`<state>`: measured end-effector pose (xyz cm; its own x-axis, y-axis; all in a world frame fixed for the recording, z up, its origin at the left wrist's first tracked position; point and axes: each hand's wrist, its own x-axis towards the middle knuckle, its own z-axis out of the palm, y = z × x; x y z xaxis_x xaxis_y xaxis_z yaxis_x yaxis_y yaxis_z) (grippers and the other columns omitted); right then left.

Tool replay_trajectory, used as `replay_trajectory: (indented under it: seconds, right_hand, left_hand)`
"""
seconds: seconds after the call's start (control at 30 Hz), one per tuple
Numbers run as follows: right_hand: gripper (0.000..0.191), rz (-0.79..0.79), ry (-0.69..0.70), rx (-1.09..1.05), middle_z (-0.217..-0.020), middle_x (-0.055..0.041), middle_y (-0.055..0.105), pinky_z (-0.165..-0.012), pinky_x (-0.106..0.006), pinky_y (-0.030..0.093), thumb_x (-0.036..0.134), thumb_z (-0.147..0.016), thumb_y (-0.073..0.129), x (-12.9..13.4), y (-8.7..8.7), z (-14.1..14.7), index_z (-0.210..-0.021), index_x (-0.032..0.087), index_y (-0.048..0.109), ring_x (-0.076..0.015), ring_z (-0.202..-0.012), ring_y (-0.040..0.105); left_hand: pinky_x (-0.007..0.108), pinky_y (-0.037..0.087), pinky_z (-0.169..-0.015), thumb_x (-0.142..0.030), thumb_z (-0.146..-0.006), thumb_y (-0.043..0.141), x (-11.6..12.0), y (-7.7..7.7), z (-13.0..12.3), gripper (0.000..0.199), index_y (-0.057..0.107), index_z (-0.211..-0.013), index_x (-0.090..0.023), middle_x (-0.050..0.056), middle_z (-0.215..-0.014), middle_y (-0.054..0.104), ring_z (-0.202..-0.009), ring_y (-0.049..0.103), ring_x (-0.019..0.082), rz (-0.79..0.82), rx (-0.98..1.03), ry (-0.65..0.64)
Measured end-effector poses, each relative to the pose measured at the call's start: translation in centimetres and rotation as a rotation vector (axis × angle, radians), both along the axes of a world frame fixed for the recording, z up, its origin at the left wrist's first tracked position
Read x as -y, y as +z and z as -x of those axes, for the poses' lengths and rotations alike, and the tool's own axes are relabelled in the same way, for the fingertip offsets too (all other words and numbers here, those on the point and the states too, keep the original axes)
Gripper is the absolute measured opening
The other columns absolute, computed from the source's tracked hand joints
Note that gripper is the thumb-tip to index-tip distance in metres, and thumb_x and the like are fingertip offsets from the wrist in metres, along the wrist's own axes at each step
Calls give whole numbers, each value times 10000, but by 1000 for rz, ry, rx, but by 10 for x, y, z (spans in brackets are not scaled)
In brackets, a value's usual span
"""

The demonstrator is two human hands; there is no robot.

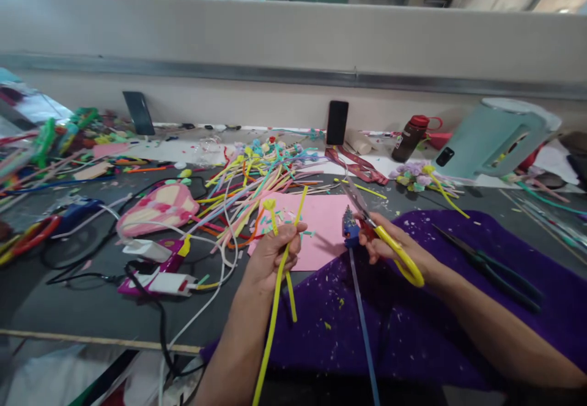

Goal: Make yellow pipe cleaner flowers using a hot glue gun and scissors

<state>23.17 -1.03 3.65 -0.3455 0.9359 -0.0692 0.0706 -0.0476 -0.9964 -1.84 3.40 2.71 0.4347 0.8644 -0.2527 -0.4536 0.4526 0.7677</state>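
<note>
My left hand (277, 250) is closed around yellow pipe cleaners. One long yellow pipe cleaner (272, 320) runs down past my wrist, its upper tip above my thumb. A shorter piece carries a small yellow bud (269, 204) at its top. In my right hand (378, 238) is a pair of scissors (394, 254) with yellow handles, blades pointing up and left. Beside those fingers stands a dark blue piece (351, 228) with a spiky grey top and a long pale-blue stem; I cannot tell whether the fingers touch it. Pink paper (321, 250) with cut bits lies behind my hands.
A purple cloth (321, 320) covers the near edge, with dark green pliers (493, 268) on it. Many loose pipe cleaners (257, 180) are piled behind. Left are a pink heart-shaped piece (160, 207), a power strip (177, 256) and cables. Back right stand a bottle (409, 139) and a kettle (495, 137).
</note>
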Motion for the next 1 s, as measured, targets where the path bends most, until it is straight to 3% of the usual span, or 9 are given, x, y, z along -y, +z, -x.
replay_trajectory:
  seconds: [0.17, 0.33, 0.7, 1.0]
  right_hand:
    - [534, 137, 134, 109, -857, -4, 484, -553, -218, 481, 351, -734, 632, 7, 1, -2, -1172, 237, 347, -95, -661, 502]
    - [505, 235, 123, 163, -796, 12, 472, -500, -215, 497, 427, -747, 606, 15, 0, -2, -1143, 226, 366, -106, -634, 548]
    - [447, 208, 82, 245, -674, 54, 468, -433, -188, 470, 479, -775, 543, 11, -2, 10, -1117, 235, 392, -68, -476, 520]
    - [391, 196, 23, 288, -667, 55, 471, -368, -178, 455, 466, -786, 519, 6, -8, 17, -1086, 235, 420, -52, -405, 486]
  left_hand:
    - [126, 129, -297, -292, -697, 645, 5, -2, -8, 243, 640, -855, -106, -38, -503, 526, -295, 250, -27, -92, -192, 39]
    - [158, 114, -322, -342, -703, 639, 8, -4, -14, 306, 649, -899, -106, -41, -497, 511, -303, 236, -20, -144, -322, 5]
    - [179, 267, -397, -400, -706, 618, 7, -13, -21, 349, 655, -896, -110, -60, -464, 487, -308, 236, -11, -165, -416, -110]
    - [187, 225, -389, -419, -714, 599, 5, -20, -21, 373, 646, -908, -104, -55, -454, 475, -312, 237, 3, -182, -461, -127]
